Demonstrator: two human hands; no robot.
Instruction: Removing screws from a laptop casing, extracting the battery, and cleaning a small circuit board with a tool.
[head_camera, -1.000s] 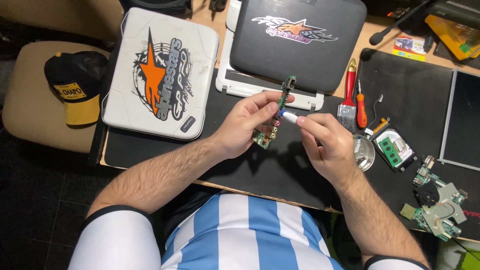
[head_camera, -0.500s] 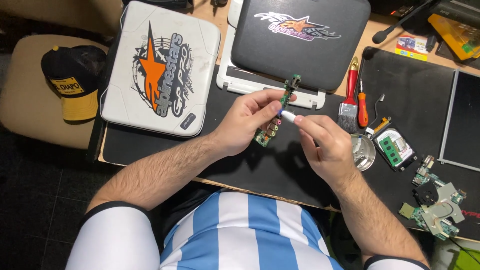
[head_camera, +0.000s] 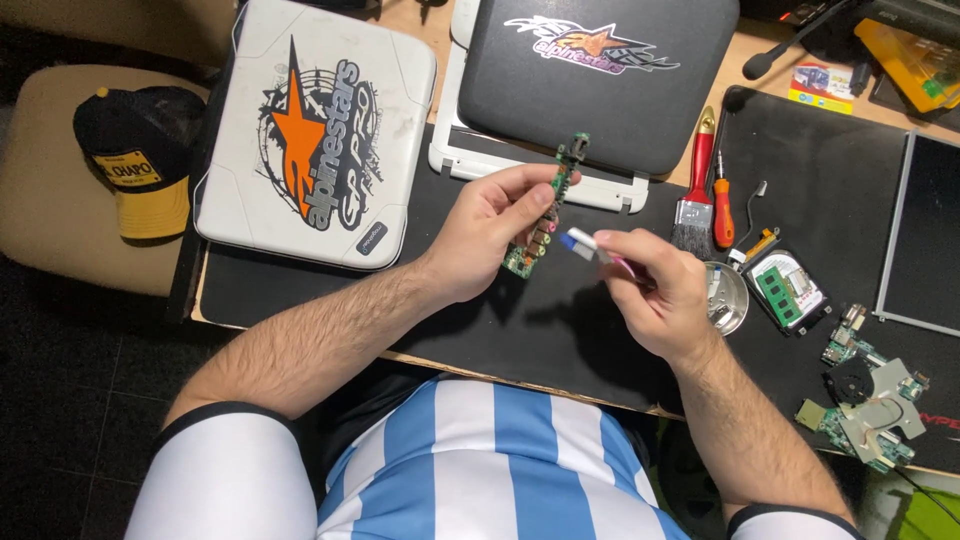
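Seated at a workbench, a person in a blue-and-white striped shirt (head_camera: 500, 470) raises both hands above a black mat (head_camera: 560, 330). The right hand (head_camera: 655, 290) pinches a small tool with a white-and-blue tip (head_camera: 578, 243), that tip aimed left toward a narrow green circuit board (head_camera: 548, 205). The left hand (head_camera: 490, 230) grips the board by its middle between thumb and fingers. The board is held above the mat, its long axis running steeply from lower left, where coloured sockets show, to upper right. The tool tip sits just beside the board's right edge, a little below its middle; whether they touch cannot be told. The right hand is the nearer of the two to the tip's end of that gap, the board lying to its left and slightly up.

Beyond the hands lie a red-handled brush (head_camera: 697, 185), an orange-handled screwdriver (head_camera: 721, 205), a round metal dish (head_camera: 728, 298) and a memory stick (head_camera: 786, 290). Farther back rest a white laptop (head_camera: 320, 130) and a black lid (head_camera: 600, 80); a cap (head_camera: 135, 160) sits on a stool at left.
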